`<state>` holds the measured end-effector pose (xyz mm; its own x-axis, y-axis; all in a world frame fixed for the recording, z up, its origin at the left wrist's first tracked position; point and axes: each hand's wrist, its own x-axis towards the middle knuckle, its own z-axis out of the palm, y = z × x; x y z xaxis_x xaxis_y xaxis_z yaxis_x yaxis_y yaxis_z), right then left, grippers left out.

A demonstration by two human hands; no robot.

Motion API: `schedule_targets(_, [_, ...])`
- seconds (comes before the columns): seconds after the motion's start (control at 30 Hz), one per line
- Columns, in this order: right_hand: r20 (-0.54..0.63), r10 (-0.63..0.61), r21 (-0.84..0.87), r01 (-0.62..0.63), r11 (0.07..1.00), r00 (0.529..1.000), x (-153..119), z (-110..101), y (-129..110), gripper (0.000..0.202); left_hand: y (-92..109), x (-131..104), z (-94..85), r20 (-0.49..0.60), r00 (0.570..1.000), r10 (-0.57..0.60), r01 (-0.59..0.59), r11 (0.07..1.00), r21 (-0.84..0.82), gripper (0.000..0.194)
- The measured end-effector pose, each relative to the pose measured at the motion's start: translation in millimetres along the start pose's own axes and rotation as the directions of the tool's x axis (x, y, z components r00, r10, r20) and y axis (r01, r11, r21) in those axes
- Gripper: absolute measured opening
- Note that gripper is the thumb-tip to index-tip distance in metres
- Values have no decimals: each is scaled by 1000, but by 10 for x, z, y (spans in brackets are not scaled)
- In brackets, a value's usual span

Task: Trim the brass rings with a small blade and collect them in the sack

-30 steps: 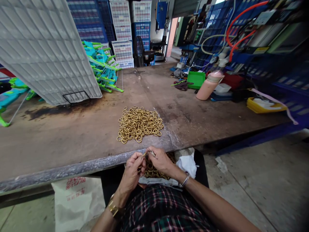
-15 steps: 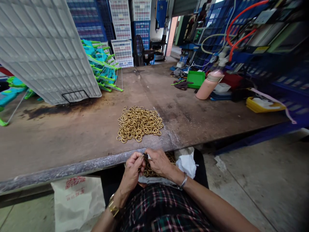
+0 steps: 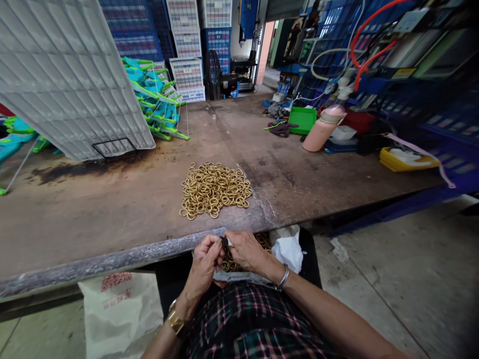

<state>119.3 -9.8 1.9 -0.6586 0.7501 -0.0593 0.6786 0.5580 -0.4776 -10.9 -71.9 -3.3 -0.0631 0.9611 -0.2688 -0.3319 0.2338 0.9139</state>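
My left hand (image 3: 205, 262) and my right hand (image 3: 245, 249) meet just below the front edge of the worn brown table (image 3: 112, 209). Between their fingertips they pinch a small dark piece (image 3: 224, 243); what it is I cannot tell. Under the hands, in my lap, lies a heap of gold rings (image 3: 234, 262) on a white sheet. A larger pile of gold rings (image 3: 214, 188) sits on the table a little beyond the hands.
A big white grid panel (image 3: 71, 75) leans at the back left beside green and teal plastic parts (image 3: 153, 99). A pink bottle (image 3: 322, 130), a green tray (image 3: 303, 119) and a yellow tray (image 3: 406, 160) stand at the right. A white bag (image 3: 116, 311) lies on the floor.
The hands stay together at the table edge; the fingers have shifted slightly around the small piece. The view has tilted a little.
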Motion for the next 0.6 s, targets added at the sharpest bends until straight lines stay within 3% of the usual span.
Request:
schedule_targets(0.3, [39,63,-80,-60,995,997,18,-64,0,22,72,-101,-13,41,999,9,-12,998,68,26])
schedule_targets(0.47, [-103,182,-108,-192,975,978,112,-226,186,26,212,-187,107,179,983,-27,60,982,-177,24])
schedule_targets(0.6, [-309,307,-55,-339,939,900,289,-339,414,27,206,-117,134,126,985,-117,153,931,-330,26])
